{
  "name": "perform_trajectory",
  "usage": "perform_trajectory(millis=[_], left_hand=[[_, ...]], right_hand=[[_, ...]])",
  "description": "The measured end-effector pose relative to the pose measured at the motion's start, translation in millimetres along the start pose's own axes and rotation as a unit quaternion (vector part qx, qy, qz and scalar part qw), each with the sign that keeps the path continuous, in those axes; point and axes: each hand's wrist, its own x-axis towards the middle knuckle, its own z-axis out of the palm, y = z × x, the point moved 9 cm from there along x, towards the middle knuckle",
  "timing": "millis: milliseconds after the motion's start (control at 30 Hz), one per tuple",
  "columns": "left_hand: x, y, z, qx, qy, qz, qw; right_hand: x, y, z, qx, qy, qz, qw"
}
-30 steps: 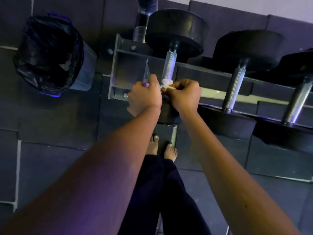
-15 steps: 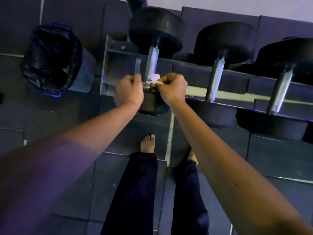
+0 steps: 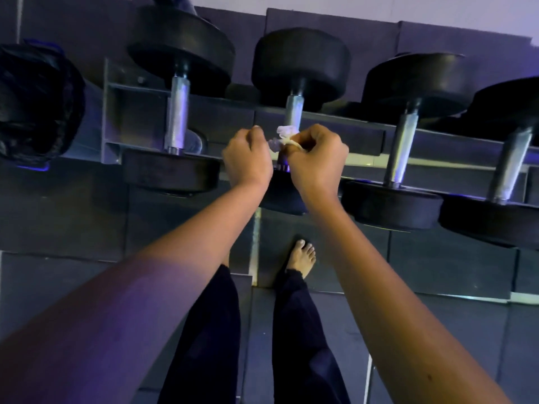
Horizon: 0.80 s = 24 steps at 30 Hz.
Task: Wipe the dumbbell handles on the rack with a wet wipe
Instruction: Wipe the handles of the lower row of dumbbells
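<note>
Several black dumbbells with knurled metal handles lie across a grey metal rack (image 3: pixel 116 86). My left hand (image 3: pixel 246 158) and my right hand (image 3: pixel 316 157) are together over the second dumbbell's handle (image 3: pixel 293 112), hiding its lower half. Both hands pinch a crumpled white wet wipe (image 3: pixel 284 137) between them, just above that handle. The first dumbbell's handle (image 3: pixel 176 115) to the left is bare, as are the third handle (image 3: pixel 401 150) and the fourth handle (image 3: pixel 509 164) to the right.
A bin lined with a black bag (image 3: pixel 38 103) stands on the floor left of the rack. Dark rubber floor mats lie under the rack. My bare feet and dark trousers (image 3: pixel 300 330) are below the hands, close to the rack's front.
I have stepped right along the rack. My hands, still holding the wipe together, went from the first dumbbell's handle to the second; the bin slid towards the left edge.
</note>
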Motion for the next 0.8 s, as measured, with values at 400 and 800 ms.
perform_trajectory(millis=[400,800], left_hand=[[-1.4,-25.9,9.6,0.008,0.02,-0.111,0.994],[-4.5,-18.6,6.4,0.013,0.02,-0.083,0.996]], right_hand=[[7.8,29.0,13.6,-0.025,-0.032,0.034,0.999],[67.1,8.5,7.7,-0.005,0.028,0.026,0.999]])
